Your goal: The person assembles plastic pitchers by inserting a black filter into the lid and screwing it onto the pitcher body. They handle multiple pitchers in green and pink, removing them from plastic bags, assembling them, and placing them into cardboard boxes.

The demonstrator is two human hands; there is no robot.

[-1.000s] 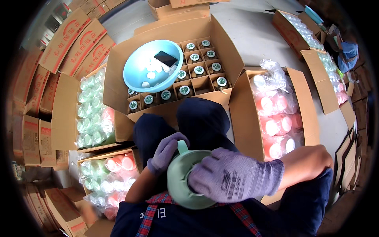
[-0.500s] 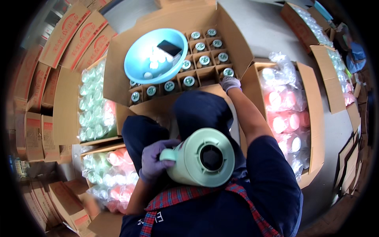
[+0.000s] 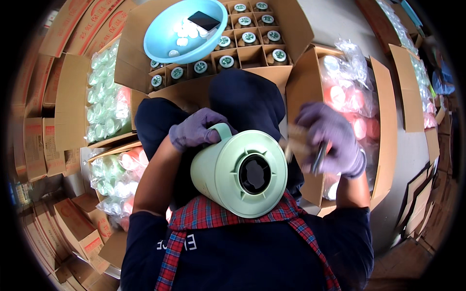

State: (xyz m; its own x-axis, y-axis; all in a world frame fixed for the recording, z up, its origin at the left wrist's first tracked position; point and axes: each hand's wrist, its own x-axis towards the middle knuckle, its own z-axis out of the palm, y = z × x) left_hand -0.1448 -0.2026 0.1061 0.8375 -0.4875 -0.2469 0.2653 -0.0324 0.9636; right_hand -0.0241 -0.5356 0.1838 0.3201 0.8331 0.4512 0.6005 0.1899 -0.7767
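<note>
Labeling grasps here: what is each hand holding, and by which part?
Left hand grips the green jug by its handle. Right hand pinches a small dark item, motion-blurred; what it is cannot be told.

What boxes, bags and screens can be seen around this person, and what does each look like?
Divided carton: ahead, brown, cells holding round capped tops.
Phone: dark screen, lying in a blue bowl.
Right carton: brown, clear bags of pink items.
Left carton: brown, bagged pale green items.
Flat boxes: upper left, brown with red print.
</note>
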